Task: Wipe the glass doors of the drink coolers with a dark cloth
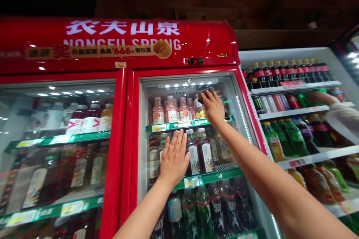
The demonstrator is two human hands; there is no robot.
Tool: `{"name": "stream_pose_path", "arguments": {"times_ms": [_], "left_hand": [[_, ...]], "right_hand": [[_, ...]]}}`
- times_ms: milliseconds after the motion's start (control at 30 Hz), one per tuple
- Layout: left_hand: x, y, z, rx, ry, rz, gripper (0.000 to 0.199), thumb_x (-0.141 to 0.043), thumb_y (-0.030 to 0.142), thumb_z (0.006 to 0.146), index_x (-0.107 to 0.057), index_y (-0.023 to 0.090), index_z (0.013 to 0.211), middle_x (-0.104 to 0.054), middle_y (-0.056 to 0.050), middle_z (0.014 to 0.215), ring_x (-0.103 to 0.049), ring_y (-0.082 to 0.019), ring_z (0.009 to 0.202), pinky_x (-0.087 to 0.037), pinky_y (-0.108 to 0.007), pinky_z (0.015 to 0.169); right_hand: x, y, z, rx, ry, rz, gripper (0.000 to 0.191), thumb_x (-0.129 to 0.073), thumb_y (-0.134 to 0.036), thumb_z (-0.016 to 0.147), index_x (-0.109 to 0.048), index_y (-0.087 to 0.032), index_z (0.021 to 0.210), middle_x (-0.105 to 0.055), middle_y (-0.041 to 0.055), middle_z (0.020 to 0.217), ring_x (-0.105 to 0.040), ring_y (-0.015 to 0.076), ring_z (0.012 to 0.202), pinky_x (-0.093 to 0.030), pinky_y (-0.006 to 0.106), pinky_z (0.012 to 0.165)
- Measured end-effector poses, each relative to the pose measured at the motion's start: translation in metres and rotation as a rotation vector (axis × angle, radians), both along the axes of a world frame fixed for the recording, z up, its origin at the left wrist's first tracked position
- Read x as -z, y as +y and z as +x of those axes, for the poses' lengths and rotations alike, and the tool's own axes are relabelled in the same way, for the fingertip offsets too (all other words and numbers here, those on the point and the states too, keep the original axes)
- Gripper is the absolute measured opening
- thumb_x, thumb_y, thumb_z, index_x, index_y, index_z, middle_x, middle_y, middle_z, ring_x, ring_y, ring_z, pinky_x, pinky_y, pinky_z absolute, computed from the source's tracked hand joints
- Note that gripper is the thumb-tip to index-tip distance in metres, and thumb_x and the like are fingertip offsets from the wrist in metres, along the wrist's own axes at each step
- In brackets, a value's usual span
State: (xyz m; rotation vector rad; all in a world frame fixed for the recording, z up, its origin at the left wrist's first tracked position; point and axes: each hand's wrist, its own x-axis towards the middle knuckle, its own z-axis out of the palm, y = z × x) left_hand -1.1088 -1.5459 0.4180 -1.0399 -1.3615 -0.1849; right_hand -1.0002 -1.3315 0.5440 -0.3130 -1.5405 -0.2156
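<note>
My left hand (174,157) lies flat with fingers stretched out on the glass door (185,89) of a red drinks fridge (127,149). It is in front of the middle shelf, beside dark bottles with white labels (206,155) behind the glass. Higher and to the right, my right hand (214,109) presses a dark grey folded cloth (199,96) against the same door. The cloth is partly hidden under my fingers. Behind it stand pale pink bottles (171,111) on the top shelf.
A second glass door (56,171) with more bottles is on the left. To the right, an open cooler (294,50) holds cola bottles (283,73), cans (276,104) and green bottles (294,136). Another person's hand (324,98) reaches in there. A red lit sign (196,37) tops the fridge.
</note>
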Motion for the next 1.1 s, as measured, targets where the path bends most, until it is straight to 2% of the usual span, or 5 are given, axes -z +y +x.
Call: {"name": "stream_pose_path", "arguments": {"times_ms": [233,500,733,933,1100], "left_hand": [[0.006,0.027,0.015,0.055,0.010,-0.015,0.076,-0.047,0.042,0.101,-0.011,0.018,0.164,-0.031,-0.007,0.166,-0.024,-0.024,0.156,-0.015,-0.047,0.130],[0.011,0.037,0.018,0.037,-0.026,-0.003,0.078,-0.047,0.044,0.101,-0.009,0.019,0.164,-0.029,-0.007,0.167,-0.024,-0.025,0.156,-0.016,-0.049,0.129],[0.028,0.053,0.028,0.030,-0.048,-0.018,0.076,-0.047,0.044,0.101,-0.013,0.019,0.164,-0.031,-0.007,0.166,-0.021,-0.024,0.157,-0.014,-0.049,0.130],[0.032,0.052,0.031,0.011,-0.055,-0.019,0.073,-0.047,0.045,0.101,-0.019,0.020,0.163,-0.032,-0.006,0.166,-0.023,-0.024,0.156,-0.014,-0.048,0.130],[0.037,0.051,0.033,-0.010,-0.052,-0.006,0.072,-0.046,0.046,0.101,-0.020,0.019,0.163,-0.032,-0.006,0.166,-0.024,-0.024,0.156,-0.014,-0.048,0.130]], "right_hand": [[0.042,0.009,0.012,-0.038,-0.185,0.243,0.048,-0.045,-0.023,0.101,-0.054,-0.034,0.147,-0.049,-0.0028,0.157,-0.037,0.0260,0.150,-0.043,0.048,0.114],[0.008,0.029,0.013,-0.010,0.004,0.032,0.053,-0.047,-0.023,0.098,-0.051,-0.032,0.150,-0.047,0.0023,0.159,-0.036,0.0335,0.150,-0.044,0.056,0.112],[0.059,0.053,0.037,-0.012,-0.111,0.142,0.051,-0.040,-0.021,0.102,-0.050,-0.033,0.150,-0.046,-0.0024,0.160,-0.033,0.0263,0.152,-0.041,0.050,0.117],[0.035,0.080,0.044,-0.001,0.065,-0.043,0.055,-0.044,-0.021,0.098,-0.049,-0.027,0.152,-0.048,0.0065,0.158,-0.035,0.0354,0.150,-0.042,0.061,0.114],[0.066,0.070,0.041,-0.028,-0.088,0.140,0.060,-0.041,-0.016,0.097,-0.044,-0.036,0.154,-0.046,-0.0010,0.159,-0.034,0.0294,0.152,-0.043,0.058,0.116]]}}
